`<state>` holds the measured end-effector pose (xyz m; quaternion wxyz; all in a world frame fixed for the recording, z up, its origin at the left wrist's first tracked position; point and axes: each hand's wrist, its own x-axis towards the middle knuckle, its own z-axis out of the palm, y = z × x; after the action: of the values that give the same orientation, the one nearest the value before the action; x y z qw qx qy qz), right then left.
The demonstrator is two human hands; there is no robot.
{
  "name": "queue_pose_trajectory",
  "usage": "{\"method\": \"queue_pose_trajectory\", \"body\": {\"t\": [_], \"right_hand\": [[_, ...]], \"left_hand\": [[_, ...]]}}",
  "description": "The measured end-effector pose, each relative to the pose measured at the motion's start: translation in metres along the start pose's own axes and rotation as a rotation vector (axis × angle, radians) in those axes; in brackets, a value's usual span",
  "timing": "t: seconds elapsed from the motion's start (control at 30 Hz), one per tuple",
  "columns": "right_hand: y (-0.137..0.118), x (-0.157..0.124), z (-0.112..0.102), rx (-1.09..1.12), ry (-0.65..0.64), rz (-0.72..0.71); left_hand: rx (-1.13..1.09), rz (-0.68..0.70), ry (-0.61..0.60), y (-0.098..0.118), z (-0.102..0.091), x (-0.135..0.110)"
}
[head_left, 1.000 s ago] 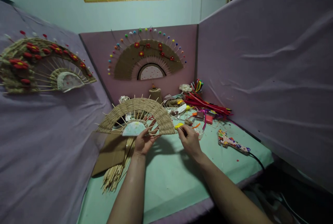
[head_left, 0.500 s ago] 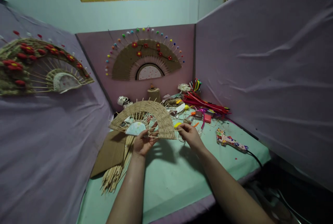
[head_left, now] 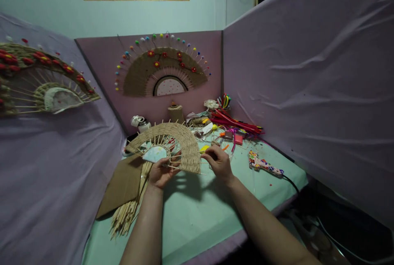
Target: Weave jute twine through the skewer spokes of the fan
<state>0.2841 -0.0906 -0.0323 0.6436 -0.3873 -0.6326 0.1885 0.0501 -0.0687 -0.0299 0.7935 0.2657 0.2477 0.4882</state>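
Observation:
My left hand [head_left: 160, 172] grips the lower middle of a half-round woven straw fan [head_left: 180, 140], held tilted above the green table [head_left: 197, 215]. Thin wooden sticks radiate from the fan's pale paper centre [head_left: 154, 154]. My right hand [head_left: 217, 160] is closed in a pinch at the fan's right end, on a thin strand or stick tip too small to name.
A bundle of sticks [head_left: 127, 213] and a brown cardboard sheet [head_left: 118, 189] lie at the left. A patterned glue gun [head_left: 264, 165] lies at the right, with craft clutter [head_left: 227, 127] and a twine spool [head_left: 176, 113] behind. Finished fans [head_left: 160, 72] hang on purple partitions.
The fan has turned, its right end swinging toward me and down. My right hand followed to the fan's right edge. The view has shifted right.

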Motion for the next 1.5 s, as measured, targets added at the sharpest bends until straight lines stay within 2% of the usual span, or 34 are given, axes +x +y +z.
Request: {"method": "queue_pose_trajectory", "body": {"t": [0.17, 0.37, 0.5, 0.6, 0.7, 0.8, 0.93, 1.1, 1.23, 1.5], "right_hand": [[0.002, 0.000, -0.002, -0.042, -0.104, -0.066], [0.009, 0.000, -0.002, -0.086, -0.324, -0.066], [0.012, 0.000, -0.001, -0.059, -0.460, 0.057], [0.009, 0.001, -0.004, 0.050, -0.560, 0.208], [0.002, 0.003, -0.009, 0.186, -0.607, 0.306], [-0.004, 0.004, -0.013, 0.301, -0.595, 0.320], [-0.006, 0.004, -0.012, 0.339, -0.544, 0.253], [0.000, -0.002, -0.001, 0.237, -0.339, 0.238], [0.003, -0.006, 0.002, 0.085, -0.298, 0.205], [0.001, 0.000, -0.005, -0.075, -0.127, -0.038]], "left_hand": [[0.051, -0.031, 0.017, 0.008, -0.008, -0.004], [0.106, -0.060, 0.015, 0.017, -0.017, -0.012], [0.158, -0.054, 0.019, 0.017, -0.021, -0.014], [0.167, -0.039, 0.010, 0.016, -0.025, -0.013], [0.159, -0.017, -0.013, 0.016, -0.030, -0.012], [0.137, 0.008, -0.065, 0.016, -0.034, -0.010], [0.088, 0.059, -0.098, 0.015, -0.037, -0.010], [0.089, 0.050, -0.158, 0.010, -0.033, -0.009], [0.088, 0.000, -0.214, 0.008, -0.030, -0.009], [0.165, -0.023, -0.176, 0.014, -0.034, -0.011]]}}
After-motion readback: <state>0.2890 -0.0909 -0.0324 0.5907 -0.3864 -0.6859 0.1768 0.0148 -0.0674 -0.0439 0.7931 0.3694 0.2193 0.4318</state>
